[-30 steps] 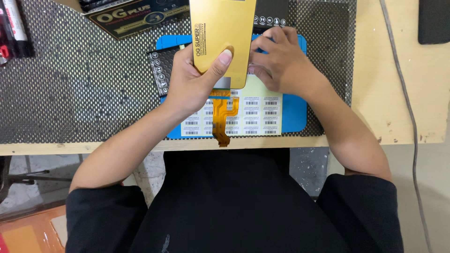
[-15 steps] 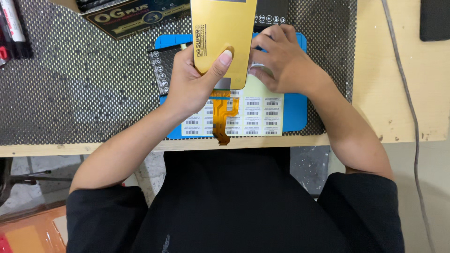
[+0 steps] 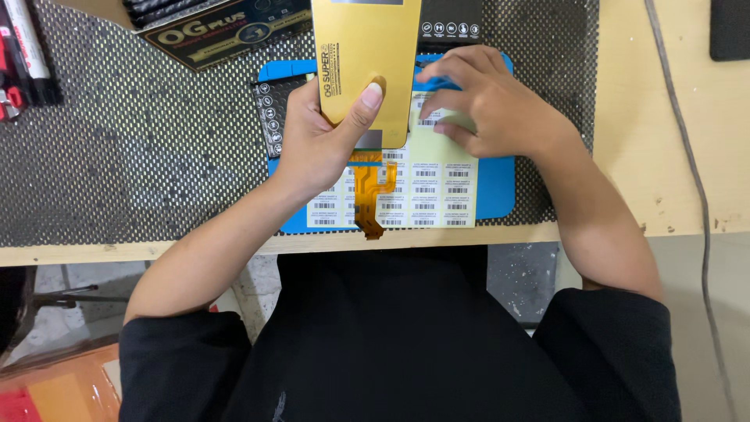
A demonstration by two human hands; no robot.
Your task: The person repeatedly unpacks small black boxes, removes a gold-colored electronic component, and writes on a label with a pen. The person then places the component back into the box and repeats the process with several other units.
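My left hand (image 3: 324, 137) grips a flat gold-coloured panel (image 3: 366, 62) near its lower end, thumb pressed on its face. An orange flex ribbon (image 3: 369, 191) hangs from the panel's bottom edge. Below lies a pale sheet of small barcode stickers (image 3: 437, 195) on a blue mat (image 3: 497, 187). My right hand (image 3: 488, 101) rests on the sheet's upper part, fingertips spread on the stickers just right of the panel. What the fingers touch underneath is hidden.
A black perforated mat (image 3: 141, 148) covers the wooden bench (image 3: 672, 133). A dark printed box (image 3: 219, 27) lies at the back, markers (image 3: 23, 55) at far left, a dark object (image 3: 730, 27) at far right, a thin cable (image 3: 687, 172) beside it.
My right hand's fingers have shifted slightly on the sticker sheet. The gold panel and my left hand have stayed almost still.
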